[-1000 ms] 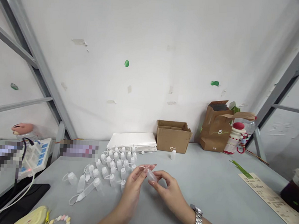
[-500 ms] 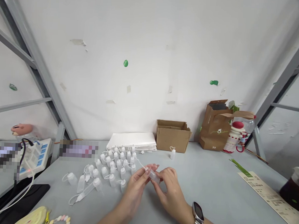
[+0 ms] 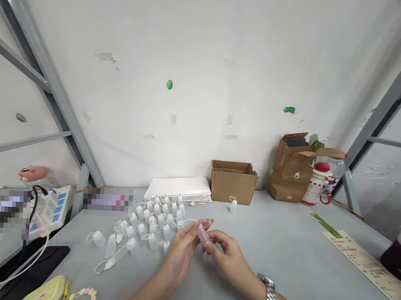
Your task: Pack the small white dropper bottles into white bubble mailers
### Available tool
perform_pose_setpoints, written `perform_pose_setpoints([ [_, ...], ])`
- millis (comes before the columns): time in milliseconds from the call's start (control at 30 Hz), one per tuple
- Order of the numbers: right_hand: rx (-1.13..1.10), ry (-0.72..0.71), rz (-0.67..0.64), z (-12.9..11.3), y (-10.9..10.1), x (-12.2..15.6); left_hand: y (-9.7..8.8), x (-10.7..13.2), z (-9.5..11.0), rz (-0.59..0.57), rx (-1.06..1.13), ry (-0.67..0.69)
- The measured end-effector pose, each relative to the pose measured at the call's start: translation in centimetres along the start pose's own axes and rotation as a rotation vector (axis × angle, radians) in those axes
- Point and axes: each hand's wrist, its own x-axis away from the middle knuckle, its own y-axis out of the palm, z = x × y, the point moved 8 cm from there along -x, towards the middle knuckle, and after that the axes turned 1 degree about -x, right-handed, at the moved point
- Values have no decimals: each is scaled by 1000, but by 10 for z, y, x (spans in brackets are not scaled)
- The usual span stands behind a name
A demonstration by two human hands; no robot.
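A small translucent squeeze bottle is held tilted between both hands above the grey table. My left hand pinches its upper end, where a thin white strap loops out to the left. The fingers of my right hand close on its lower end; a metal watch band sits on that wrist. Left of my hands stand many similar white-capped squeeze bottles, with a few lying on their sides, such as a long one. Another bottle stands alone farther back.
At the back are a stack of white sheets, an open cardboard box, a brown paper bag and a red-topped flask. A power strip lies left. A paper strip and a dark drink are right.
My right hand has turned at the wrist, its fingers now curled lower on the bottle, showing more of the bottle's body. My left hand keeps its hold. The view has shifted slightly.
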Motion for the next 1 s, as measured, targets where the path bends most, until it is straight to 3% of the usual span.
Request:
perform_pose_setpoints([
  [233,-75,-11,-50,2,6,-1,-1,0,3,19,-43,18],
  [567,93,5,182,8,-9,5,9,2,3,-51,-122,38],
  [700,-83,34,58,8,-1,1,8,0,3,-68,-134,39],
  [900,-708,173,-218,6,18,-1,12,1,-1,-143,-75,-51],
  [1000,-724,202,-278,6,19,-2,10,3,4,-114,-119,-21],
])
